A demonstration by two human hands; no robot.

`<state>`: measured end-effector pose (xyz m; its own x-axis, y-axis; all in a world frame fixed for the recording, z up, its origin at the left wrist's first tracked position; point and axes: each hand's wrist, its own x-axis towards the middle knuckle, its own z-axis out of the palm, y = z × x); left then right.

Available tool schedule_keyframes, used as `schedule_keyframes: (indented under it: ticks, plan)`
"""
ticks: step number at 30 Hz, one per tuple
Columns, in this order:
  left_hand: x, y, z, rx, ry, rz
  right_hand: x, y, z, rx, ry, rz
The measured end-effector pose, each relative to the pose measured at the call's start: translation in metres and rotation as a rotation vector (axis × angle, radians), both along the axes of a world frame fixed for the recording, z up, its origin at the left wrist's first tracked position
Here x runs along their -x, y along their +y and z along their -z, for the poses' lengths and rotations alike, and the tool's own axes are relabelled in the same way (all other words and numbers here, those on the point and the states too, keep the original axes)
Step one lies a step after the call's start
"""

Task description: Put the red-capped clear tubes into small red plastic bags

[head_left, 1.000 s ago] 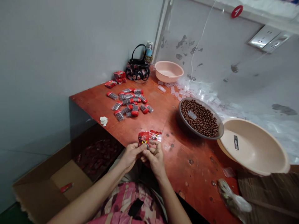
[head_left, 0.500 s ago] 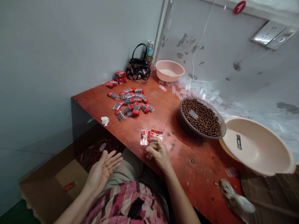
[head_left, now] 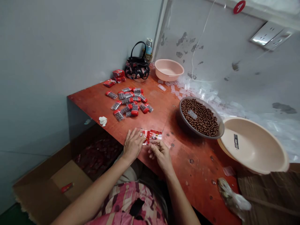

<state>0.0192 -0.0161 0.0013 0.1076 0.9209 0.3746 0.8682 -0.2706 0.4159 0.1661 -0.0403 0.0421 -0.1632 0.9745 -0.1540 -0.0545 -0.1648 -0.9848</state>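
Note:
Two small red printed packets lie side by side near the table's front edge. My left hand (head_left: 132, 145) reaches over the left packet (head_left: 146, 136), its fingers stretched out flat and partly covering it. At the lower edge of the right packet (head_left: 156, 134) is my right hand (head_left: 162, 155), with fingers curled in and thumb close to the index finger. Whatever may be between those fingertips is hidden. Beyond both hands sits a loose group of clear boxes with red ends (head_left: 131, 101), filled with dark round pieces.
A grey bowl of brown balls (head_left: 201, 118) with a clear box on top stands to the right, beside a large cream basin (head_left: 255, 147). Farther back are a pink basin (head_left: 169, 73), a handbag (head_left: 137, 68) and stacked red packs (head_left: 118, 75). A cardboard box (head_left: 47, 187) stands below left.
My left hand has moved up and right from above my lap onto the left packet. My right hand stays beside the packets, its fingers drawn slightly lower. The view has shifted slightly.

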Motion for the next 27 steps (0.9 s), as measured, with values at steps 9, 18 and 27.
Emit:
schedule_keyframes:
  ticks: [9,18,27]
  plan:
    - [-0.001,-0.006,-0.007,-0.119,-0.204,0.076,0.015,0.026,0.01,-0.191,-0.264,0.175]
    - [0.013,-0.013,-0.032,0.323,-1.045,-0.018,0.017,0.042,-0.008,-0.146,-0.075,0.027]
    - [0.025,-0.004,-0.026,0.629,-1.424,-0.117,0.027,0.117,-0.028,-0.406,-0.754,-0.183]
